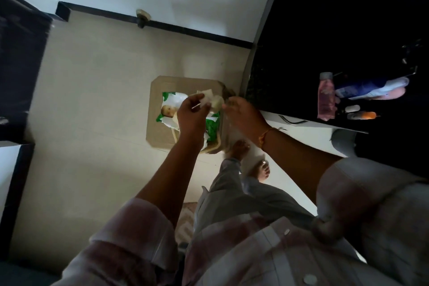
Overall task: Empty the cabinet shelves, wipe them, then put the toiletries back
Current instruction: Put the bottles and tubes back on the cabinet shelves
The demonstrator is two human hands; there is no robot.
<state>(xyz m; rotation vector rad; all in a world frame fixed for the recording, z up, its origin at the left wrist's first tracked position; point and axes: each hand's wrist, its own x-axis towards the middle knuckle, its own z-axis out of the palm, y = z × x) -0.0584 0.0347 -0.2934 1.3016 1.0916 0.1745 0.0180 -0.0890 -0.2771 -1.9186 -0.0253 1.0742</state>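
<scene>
Left hand point(192, 112) pinches a pale wad point(214, 101) and a thin stick point(196, 106). Right hand point(243, 115) meets the wad from 3 o'clock (whether it grips, I cannot tell). The wad is probably light, soft and crushable, so hold its bulk gently. Beneath is a cardboard box point(160, 87) with a wipes pack point(173, 100). Far off at 3 o'clock, a pink bottle point(326, 97).

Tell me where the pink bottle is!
In the head view, the pink bottle is on the right, on the dark counter, next to a blue-and-white tube and away from the box on the floor.
</scene>
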